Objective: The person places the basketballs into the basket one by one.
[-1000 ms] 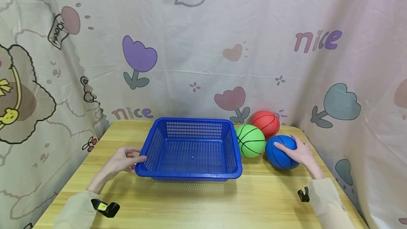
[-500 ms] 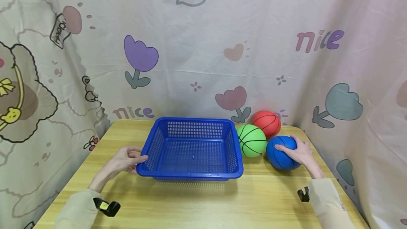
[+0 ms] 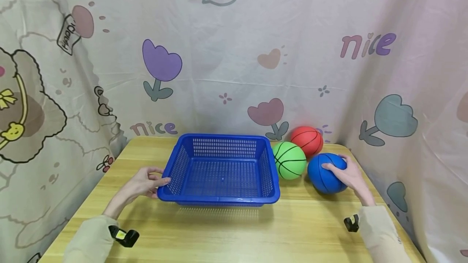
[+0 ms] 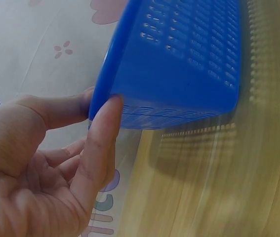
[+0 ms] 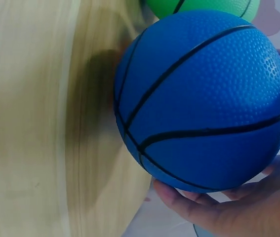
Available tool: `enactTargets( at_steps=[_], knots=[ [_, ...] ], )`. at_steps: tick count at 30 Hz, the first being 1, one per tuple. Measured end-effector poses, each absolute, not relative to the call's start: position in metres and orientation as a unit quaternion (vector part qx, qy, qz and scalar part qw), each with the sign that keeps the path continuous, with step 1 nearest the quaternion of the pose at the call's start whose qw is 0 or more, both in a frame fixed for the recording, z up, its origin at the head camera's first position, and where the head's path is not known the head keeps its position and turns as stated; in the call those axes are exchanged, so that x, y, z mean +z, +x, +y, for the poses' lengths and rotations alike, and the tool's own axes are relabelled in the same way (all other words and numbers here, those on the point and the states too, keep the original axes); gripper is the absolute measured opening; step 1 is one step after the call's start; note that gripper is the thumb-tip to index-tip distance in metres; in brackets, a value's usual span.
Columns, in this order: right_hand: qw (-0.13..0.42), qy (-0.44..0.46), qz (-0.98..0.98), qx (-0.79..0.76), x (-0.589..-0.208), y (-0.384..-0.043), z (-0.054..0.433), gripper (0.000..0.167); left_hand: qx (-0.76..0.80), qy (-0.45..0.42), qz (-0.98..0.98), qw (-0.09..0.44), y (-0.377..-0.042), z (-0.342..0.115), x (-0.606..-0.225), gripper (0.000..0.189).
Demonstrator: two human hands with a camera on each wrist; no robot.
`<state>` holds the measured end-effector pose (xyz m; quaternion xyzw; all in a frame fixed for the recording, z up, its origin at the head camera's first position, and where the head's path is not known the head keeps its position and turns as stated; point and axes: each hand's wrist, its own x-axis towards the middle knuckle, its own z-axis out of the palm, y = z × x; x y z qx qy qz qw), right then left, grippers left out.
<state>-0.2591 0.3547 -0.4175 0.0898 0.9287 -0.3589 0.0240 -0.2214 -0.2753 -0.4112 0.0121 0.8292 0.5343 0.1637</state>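
Note:
A blue plastic basket point(image 3: 219, 199) with slotted walls stands on the table. My left hand point(image 3: 141, 182) pinches its left rim, thumb on top and fingers beneath, and the left wrist view shows the rim point(image 4: 111, 54) between thumb and fingertips. On the right, my right hand point(image 3: 350, 173) grips a blue basketball point(image 3: 323, 178) from its right side, the thumb lying over the top. In the right wrist view the ball point(image 5: 199, 94) hides part of the fingers; whether it touches the table is hard to tell. Nothing lies inside the basket.
A green basketball point(image 3: 290, 161) sits by the basket's right wall, with a red basketball point(image 3: 307, 140) behind it. A printed curtain point(image 3: 219, 52) hangs around the wooden table point(image 3: 226, 234) at the back and sides.
The blue basketball has shifted slightly up and to the right with my right hand, which has turned a little. My left hand and the basket have stayed in place.

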Motion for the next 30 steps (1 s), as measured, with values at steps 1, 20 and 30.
enactTargets(
  at_steps=[1,20,30],
  knots=[
    [0.023,0.092,0.926,-0.365,-0.417,-0.259,0.355,0.097,0.534,0.014,0.83,0.164,-0.221,-0.275,-0.411,0.067],
    [-0.061,0.103,0.884,-0.452,-0.388,-0.251,0.347,0.093,0.525,0.006,0.836,0.161,-0.22,-0.274,-0.411,0.065],
    [-0.115,0.075,0.866,-0.48,-0.366,-0.246,0.338,0.088,0.519,0.007,0.84,0.159,-0.22,-0.274,-0.411,0.065]
  ],
)
